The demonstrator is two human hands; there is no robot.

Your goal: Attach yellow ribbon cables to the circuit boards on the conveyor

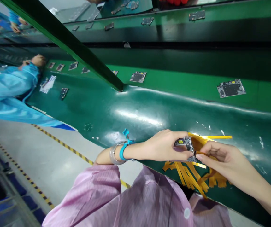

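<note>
My left hand (163, 146) grips a small grey circuit board (185, 145) between thumb and fingers, just above the near edge of the green work surface (130, 110). My right hand (218, 154) pinches a strip of yellow tape (199, 153) against the board's right side. More yellow tape strips (192, 176) hang in a bunch from the table edge under both hands. One long strip (217, 137) lies flat just behind my right hand. A blue wrist strap (123, 148) and a clear bangle sit on my left wrist.
Several circuit boards lie spaced along the green conveyor belt, such as one (231, 88) at right and one (138, 76) at centre. A green bar (78, 47) slants across the bench. A co-worker in a blue coat (9, 91) works at far left. Grey floor with striped tape (61, 145) lies below.
</note>
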